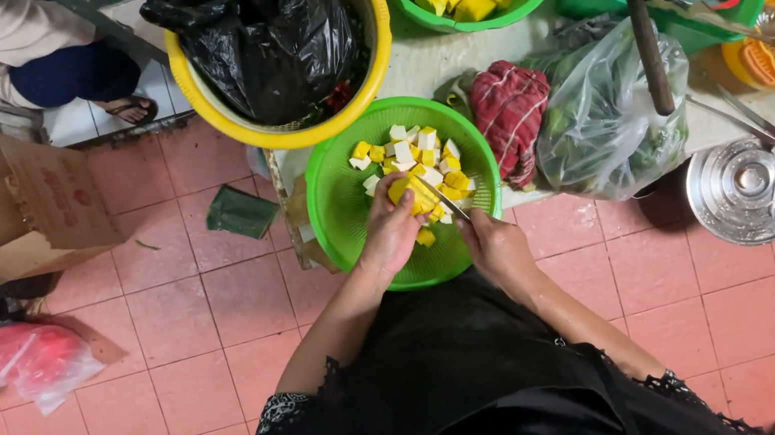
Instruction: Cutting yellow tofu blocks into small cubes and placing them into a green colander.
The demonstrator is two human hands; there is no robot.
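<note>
Cutting yellow-skinned tofu block point(413, 194) over green basket point(340, 169): left hand point(390, 232) cupping block from beneath, right hand point(492, 243) gripping knife point(444, 199). Block probably soft, wet, crumbly; supporting broad underside is looking safer than pinching edges. Cut cubes point(403, 150) lying in basket.

block point(411, 194): yellow-skinned, white inside, held over the colander in the left hand, half hidden by fingers
knife point(446, 201): thin blade, slanted, tip against the block, handle hidden in the right hand
cubes point(409, 152): yellow and white, loosely piled in the colander
colander point(344, 193): round, green, perforated
</note>
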